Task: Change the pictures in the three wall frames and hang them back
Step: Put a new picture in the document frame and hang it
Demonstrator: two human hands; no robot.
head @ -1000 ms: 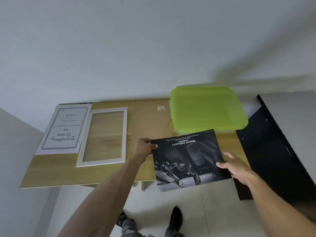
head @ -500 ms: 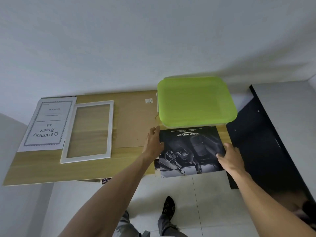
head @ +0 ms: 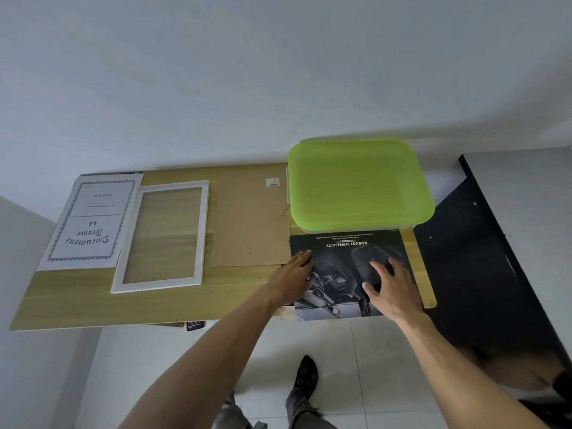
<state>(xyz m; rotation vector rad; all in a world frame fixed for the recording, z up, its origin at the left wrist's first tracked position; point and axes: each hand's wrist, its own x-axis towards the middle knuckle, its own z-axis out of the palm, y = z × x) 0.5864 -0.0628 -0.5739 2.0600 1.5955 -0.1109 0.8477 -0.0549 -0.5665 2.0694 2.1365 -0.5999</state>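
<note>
A dark car-interior picture [head: 343,270] lies flat on the wooden table [head: 77,295], just in front of the green box. My left hand [head: 292,278] rests on its left edge with fingers fairly straight. My right hand [head: 391,286] lies on the picture's right half, fingers spread and touching it. A white frame [head: 161,236] lies face up further left, with a white "Document Frame A4" insert sheet [head: 89,224] beside it. A brown backing board [head: 247,221] lies between the frame and the picture.
A lime-green lidded plastic box [head: 359,184] stands at the back right of the table. A black cabinet [head: 483,258] adjoins the table's right end. A white wall rises behind. My feet stand on the white tiled floor [head: 346,351] below the table's front edge.
The picture went from being held above the table's front edge to lying flat on the table. Both hands moved from gripping its sides onto its top surface.
</note>
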